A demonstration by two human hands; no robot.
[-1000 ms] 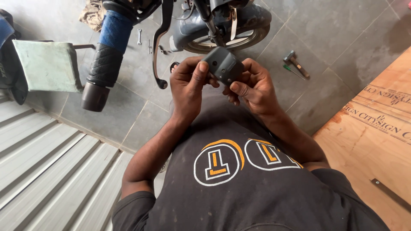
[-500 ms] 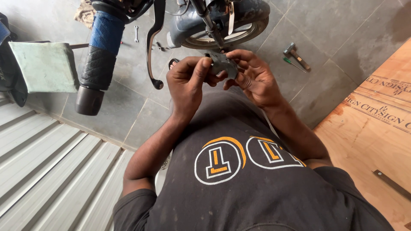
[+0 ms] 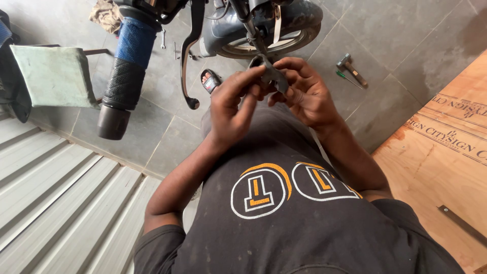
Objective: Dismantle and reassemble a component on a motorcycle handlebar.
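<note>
My left hand [image 3: 234,107] and my right hand [image 3: 302,90] meet in front of my chest, both gripping a small dark grey plastic part [image 3: 270,72] between thumbs and fingertips. A cable runs from the part up toward the motorcycle handlebar. The handlebar grip [image 3: 123,76], black rubber with a blue sleeve, hangs to the left of my hands, and a black brake lever [image 3: 189,61] curves down beside it. Much of the part is hidden by my fingers.
The motorcycle's front wheel [image 3: 269,35] and mudguard stand just beyond my hands. A hammer [image 3: 351,68] and a green screwdriver [image 3: 347,79] lie on the grey tiled floor. A plywood sheet [image 3: 446,167] lies at right, a corrugated metal shutter [image 3: 56,203] at left, a green-cushioned stool [image 3: 53,76] at far left.
The dark part has been turned in my fingers and now shows edge-on rather than its broad face. My hands have moved up toward the handlebar and wheel.
</note>
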